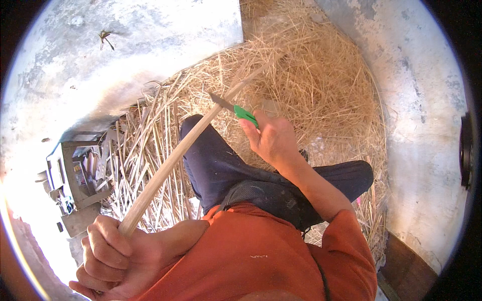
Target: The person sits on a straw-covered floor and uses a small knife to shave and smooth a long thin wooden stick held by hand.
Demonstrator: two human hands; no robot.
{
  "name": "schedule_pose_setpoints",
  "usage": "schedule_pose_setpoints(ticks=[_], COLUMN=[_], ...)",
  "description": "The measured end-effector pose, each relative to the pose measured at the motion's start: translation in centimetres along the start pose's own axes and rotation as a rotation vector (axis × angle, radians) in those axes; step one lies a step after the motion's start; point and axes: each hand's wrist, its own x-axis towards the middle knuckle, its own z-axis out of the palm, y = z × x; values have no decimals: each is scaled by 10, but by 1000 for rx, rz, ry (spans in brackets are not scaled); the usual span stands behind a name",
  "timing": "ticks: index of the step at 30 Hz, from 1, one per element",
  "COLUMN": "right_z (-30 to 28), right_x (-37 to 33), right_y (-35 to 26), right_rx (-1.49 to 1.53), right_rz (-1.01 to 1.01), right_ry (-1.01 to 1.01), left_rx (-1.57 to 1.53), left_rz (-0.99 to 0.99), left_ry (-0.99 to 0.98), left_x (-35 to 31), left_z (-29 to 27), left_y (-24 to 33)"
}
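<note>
A long, pale, peeled stick (173,159) slants from the lower left up across my bent knee toward the straw. My left hand (108,256) is closed around its near end, close to my chest. In my right hand (271,138) is a knife with a green handle (245,115), gripped with the fingers wrapped round it. The dark blade (221,101) lies across the stick, beyond my knee, and seems to touch it. Toward its far end the stick blurs against the straw.
Loose straw or shavings (311,75) cover the floor ahead. Thin split sticks (145,160) lie piled at the left, beside a wooden frame (75,175) with small items in it. Pale walls (416,100) rise on the right and left. A dark brown board (406,266) stands at the lower right.
</note>
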Motion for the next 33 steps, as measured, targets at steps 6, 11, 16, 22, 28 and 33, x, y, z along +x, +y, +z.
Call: schedule_pose_setpoints(ticks=[6,11,16,22,28,33], right_z=[7,10,33,57,24,14], right_x=[-10,20,31,-16,-30,2], right_y=[12,26,64,50,15,25], right_rx=[188,-125,-124,815,974,60], right_rz=[-1,119,-50,302,323,253], right_ry=[39,33,236,-26,-82,36], left_rx=[46,126,10,102,31,-198], left_rz=[102,181,54,117,81,-5], left_ry=[-21,6,-49,126,214,-116], left_x=[2,-1,8,2,-7,-7], left_z=[-10,-15,-15,2,25,19], left_y=[-2,4,1,-10,-12,-7])
